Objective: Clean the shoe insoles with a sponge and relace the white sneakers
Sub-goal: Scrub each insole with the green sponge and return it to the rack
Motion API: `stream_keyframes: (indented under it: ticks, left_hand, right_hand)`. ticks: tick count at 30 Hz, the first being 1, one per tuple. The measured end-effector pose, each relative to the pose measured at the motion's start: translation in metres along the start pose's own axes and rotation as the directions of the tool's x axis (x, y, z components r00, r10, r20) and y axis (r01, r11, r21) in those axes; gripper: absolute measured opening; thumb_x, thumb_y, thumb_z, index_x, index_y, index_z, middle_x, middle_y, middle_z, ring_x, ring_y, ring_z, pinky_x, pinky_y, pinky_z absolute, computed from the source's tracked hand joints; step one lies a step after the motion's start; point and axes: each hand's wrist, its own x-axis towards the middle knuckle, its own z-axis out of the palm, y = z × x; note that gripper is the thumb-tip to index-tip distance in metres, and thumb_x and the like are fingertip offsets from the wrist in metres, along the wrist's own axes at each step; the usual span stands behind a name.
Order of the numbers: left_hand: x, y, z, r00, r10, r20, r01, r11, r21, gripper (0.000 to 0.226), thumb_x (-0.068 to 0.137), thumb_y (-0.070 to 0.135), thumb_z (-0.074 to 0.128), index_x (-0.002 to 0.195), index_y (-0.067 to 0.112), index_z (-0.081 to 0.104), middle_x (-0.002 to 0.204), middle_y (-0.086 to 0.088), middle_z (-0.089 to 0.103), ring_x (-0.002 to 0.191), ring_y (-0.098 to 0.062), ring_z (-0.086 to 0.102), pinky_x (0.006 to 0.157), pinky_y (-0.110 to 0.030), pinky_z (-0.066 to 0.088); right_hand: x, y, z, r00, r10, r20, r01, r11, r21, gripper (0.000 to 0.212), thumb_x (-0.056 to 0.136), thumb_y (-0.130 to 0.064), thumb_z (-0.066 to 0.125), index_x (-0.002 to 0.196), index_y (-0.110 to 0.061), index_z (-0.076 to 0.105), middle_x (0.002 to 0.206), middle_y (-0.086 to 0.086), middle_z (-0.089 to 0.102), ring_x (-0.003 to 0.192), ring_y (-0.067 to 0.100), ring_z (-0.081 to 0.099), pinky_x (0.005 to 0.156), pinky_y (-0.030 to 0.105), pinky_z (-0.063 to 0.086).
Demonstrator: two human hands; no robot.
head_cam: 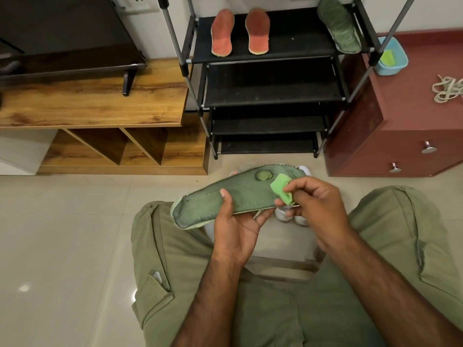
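Left hand gripping green insole mid-length, thumb lying on top. Right hand pinching green sponge, pressing it on insole's far end. I am seeing white sneakers sitting on floor beneath, mostly hidden. Blue tub standing on maroon cabinet, holding second sponge; laces lying nearby. Rack top shelf carrying two orange insoles, another green one.

You have even, warm indoor light, moderately bright. Shadows are soft. Two small glare spots sit on the glossy floor tiles, lower left. The rack poles bow outward near the top edge: wide-angle distortion. Centre sharp, corners slightly soft.
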Motion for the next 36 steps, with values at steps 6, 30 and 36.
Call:
stream_keyframes:
  ticks: [6,30,36]
  left_hand:
    - [0.003,-0.005,0.002,1.000,-0.004,-0.024,0.006,0.997,0.083,0.050,0.107,0.028,0.046,0.146,-0.002,0.050,0.147,-0.024,0.055,0.139,-0.038,0.050,0.114,-0.050,0.042]
    - [0.000,-0.007,-0.004,0.988,-0.146,0.041,0.136,0.975,0.178,0.078,0.101,0.065,0.029,0.138,0.002,0.059,0.139,-0.024,0.061,0.125,-0.031,0.063,0.101,-0.047,0.055]
    - [-0.001,-0.008,-0.001,0.990,-0.137,0.029,0.130,0.977,0.168,0.066,0.104,0.059,0.029,0.144,0.013,0.054,0.140,-0.018,0.063,0.130,-0.036,0.060,0.092,-0.056,0.058]
  right_hand:
    - [-0.002,0.010,0.007,0.986,-0.047,0.163,0.064,0.993,-0.101,0.048,0.083,0.023,0.054,0.105,-0.012,0.078,0.100,0.002,0.079,0.083,0.010,0.073,0.065,0.020,0.054]
    - [0.001,0.017,0.019,0.724,-0.391,0.568,0.670,0.200,-0.715,0.015,0.088,-0.034,0.069,0.100,-0.031,0.077,0.087,-0.010,0.065,0.083,0.015,0.058,0.067,0.033,0.051]
    - [0.025,-0.008,0.032,0.819,-0.365,0.442,0.528,0.180,-0.830,0.016,0.092,-0.043,0.065,0.101,-0.036,0.075,0.092,-0.011,0.068,0.093,0.014,0.061,0.076,0.036,0.050]
